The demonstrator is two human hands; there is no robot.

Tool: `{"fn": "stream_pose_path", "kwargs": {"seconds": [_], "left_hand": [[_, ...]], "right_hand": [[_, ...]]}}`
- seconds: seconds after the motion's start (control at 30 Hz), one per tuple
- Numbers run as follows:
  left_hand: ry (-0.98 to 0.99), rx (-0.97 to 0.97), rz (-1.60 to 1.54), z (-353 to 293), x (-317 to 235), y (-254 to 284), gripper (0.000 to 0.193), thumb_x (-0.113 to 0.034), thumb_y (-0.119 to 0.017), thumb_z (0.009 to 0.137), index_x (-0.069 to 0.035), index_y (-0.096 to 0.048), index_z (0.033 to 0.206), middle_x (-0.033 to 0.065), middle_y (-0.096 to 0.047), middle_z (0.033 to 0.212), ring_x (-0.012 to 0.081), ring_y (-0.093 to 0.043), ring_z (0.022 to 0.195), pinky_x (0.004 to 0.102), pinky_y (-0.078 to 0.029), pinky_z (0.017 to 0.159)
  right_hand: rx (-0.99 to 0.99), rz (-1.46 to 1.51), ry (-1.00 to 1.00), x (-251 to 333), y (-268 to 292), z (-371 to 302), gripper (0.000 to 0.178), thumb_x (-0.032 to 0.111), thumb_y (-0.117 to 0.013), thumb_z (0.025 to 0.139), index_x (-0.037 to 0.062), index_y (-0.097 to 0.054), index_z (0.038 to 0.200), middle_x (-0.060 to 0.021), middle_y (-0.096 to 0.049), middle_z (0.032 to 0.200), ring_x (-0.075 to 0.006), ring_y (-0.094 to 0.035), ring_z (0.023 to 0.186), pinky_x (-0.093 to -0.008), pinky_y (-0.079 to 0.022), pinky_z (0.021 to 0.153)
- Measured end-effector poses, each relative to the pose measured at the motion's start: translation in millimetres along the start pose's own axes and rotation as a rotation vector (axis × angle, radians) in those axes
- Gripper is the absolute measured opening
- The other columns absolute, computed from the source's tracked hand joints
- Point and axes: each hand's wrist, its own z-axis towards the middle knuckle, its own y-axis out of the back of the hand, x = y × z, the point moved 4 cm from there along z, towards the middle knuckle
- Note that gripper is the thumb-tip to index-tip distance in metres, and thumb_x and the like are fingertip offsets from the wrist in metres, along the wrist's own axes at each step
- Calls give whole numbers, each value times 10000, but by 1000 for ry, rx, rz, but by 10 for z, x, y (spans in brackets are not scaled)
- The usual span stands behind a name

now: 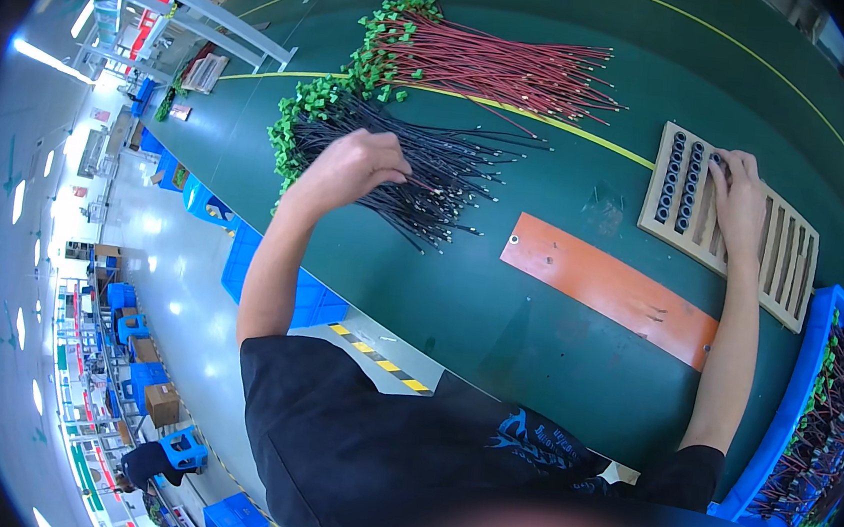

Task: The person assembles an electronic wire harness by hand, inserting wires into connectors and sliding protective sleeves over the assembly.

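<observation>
My left hand (358,166) is closed above a bundle of black wires (393,141) with green connectors (299,117) at their left ends. A thin reddish wire sticks out from its fingertips; the rest of it cannot be made out. At the slotted wooden rack (783,245), my right hand (739,191) reaches down with thumb and fingers closed at a black ring (715,160). Two rows of black rings (690,187) stand in the slots left of that hand. Fingers partly hide the ring they touch.
Red wires (500,62) with green connectors lie at the far side of the green table (418,303). An orange plate (611,288) lies in front of me. To the right stands a blue bin (800,397) filled with wire assemblies. A metal frame (203,13) rises at the far left.
</observation>
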Motion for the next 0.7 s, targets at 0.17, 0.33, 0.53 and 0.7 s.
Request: {"fn": "stream_pose_path", "kwargs": {"seconds": [0.17, 0.33, 0.53, 0.7], "left_hand": [[19, -34, -12, -131, 133, -389, 152, -101, -744, 789, -41, -738, 928, 98, -630, 850, 326, -636, 813, 437, -529, 722], [13, -123, -134, -188, 143, -324, 116, -53, -719, 826, -16, -715, 935, 108, -642, 874, 300, -651, 825, 388, -543, 744], [442, -563, -320, -361, 436, 93, 160, -26, -530, 995, -19, -658, 1090, 68, -652, 866, 167, -626, 766, 311, -518, 732], [387, -1085, 40, -649, 850, 1035, 197, -122, -488, 1062, 12, -631, 1049, 65, -594, 866, 124, -558, 764, 269, -475, 702]], "right_hand": [[5, -10, 19, -6, -19, 5, 222, 208, -608, 988, 47, -668, 1129, -87, -622, 1117, -276, -657, 874, -373, -517, 785], [-56, 175, -249, -86, 11, -41, 307, 293, -562, 1028, 63, -590, 1229, -158, -701, 1117, -309, -697, 1004, -404, -539, 859], [-54, 232, -320, -232, -6, -14, 351, 334, -568, 1022, 64, -574, 1247, -176, -717, 1110, -289, -708, 1018, -378, -533, 891], [-57, 250, -294, -203, -20, 0, 346, 325, -571, 1022, 56, -579, 1239, -170, -721, 1099, -285, -710, 1012, -381, -532, 896]]}}
